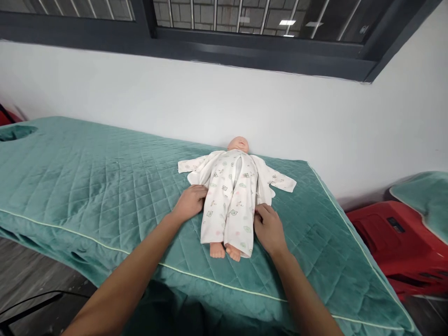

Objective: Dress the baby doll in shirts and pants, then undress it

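A baby doll (238,143) lies on its back, head toward the wall. Its bare feet poke out of the hems of white printed baby trousers (229,200), which reach up over its chest. A matching baby top (280,180) has its sleeves spread to both sides, its middle hidden by the trousers. At the trousers' left edge my left hand (191,202) is closed, fingertips partly hidden against the cloth. On the opposite edge, lower down, my right hand (270,229) pinches the fabric with curled fingers.
Green quilted fabric covers the bed (105,186), which has a hole (17,133) at its left end. Behind it rises a white wall (140,93) below a dark-framed, barred window (245,46). Red plastic stools (399,238) stand at the right, with green cloth (425,196) on top.
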A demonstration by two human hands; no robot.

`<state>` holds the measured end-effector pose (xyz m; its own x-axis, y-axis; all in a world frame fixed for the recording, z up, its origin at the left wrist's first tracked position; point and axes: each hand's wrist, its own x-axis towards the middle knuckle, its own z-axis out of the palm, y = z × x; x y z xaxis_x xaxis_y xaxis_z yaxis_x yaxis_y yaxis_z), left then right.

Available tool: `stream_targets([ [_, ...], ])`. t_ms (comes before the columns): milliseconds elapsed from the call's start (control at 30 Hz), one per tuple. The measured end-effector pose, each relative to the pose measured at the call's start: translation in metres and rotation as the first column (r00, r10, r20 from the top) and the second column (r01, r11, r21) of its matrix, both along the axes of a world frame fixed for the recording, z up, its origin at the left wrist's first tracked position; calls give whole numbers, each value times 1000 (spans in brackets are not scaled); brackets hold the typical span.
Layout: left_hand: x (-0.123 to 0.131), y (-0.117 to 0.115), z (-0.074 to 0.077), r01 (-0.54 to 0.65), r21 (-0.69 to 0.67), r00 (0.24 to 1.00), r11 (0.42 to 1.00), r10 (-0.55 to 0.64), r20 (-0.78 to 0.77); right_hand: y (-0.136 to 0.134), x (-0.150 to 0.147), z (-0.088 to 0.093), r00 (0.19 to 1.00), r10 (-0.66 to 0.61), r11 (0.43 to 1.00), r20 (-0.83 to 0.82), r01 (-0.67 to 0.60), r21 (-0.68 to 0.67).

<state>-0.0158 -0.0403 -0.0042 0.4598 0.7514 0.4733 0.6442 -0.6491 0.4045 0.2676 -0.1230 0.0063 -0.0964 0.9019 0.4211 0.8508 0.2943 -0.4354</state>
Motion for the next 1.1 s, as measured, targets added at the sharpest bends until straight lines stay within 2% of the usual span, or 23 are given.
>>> stream_targets([
  [67,-3,-1,0,-81,-37,988,996,86,128,11,8,2,993,-21,998,-116,27,49],
  [167,-6,-1,3,-161,-124,933,979,192,305,43,24,8,971,-142,982,-191,162,94],
  [267,-7,3,3,-215,-199,872,956,280,402,83,40,11,924,-306,950,-231,310,-19],
  [400,-4,17,-4,-347,-231,851,909,409,330,120,49,9,863,-454,886,-224,409,-217],
  [500,-5,25,-11,-374,-218,859,902,425,287,125,49,6,857,-482,862,-183,425,-278],
  [567,-6,27,-15,-389,-221,850,894,441,287,119,50,6,868,-463,866,-182,398,-304],
  [667,-7,28,-18,-403,-246,835,881,464,296,107,56,9,847,-404,904,-345,312,-293],
  [733,-6,29,-18,-409,-249,834,878,470,287,101,58,15,756,-356,932,-549,247,-264],
  [800,-5,28,-19,-424,-233,838,875,476,265,99,54,24,595,-297,955,-747,175,-240],
  [867,-4,28,-18,-438,-208,843,875,480,242,100,44,37,437,-240,971,-867,104,-217],
  [900,-3,28,-18,-441,-197,846,876,479,236,101,36,45,395,-211,977,-894,70,-200],
  [933,-3,27,-18,-441,-190,848,877,477,233,102,27,53,394,-176,984,-902,37,-176],
  [967,-3,27,-17,-438,-188,850,879,473,231,104,18,62,429,-132,989,-893,-3,-148],
  [1033,-3,26,-16,-434,-195,855,880,470,219,106,2,78,598,-13,987,-802,-121,-106],
  [1100,-1,25,-14,-494,-199,833,846,527,171,108,-9,93,761,94,956,-641,-248,-154],
])
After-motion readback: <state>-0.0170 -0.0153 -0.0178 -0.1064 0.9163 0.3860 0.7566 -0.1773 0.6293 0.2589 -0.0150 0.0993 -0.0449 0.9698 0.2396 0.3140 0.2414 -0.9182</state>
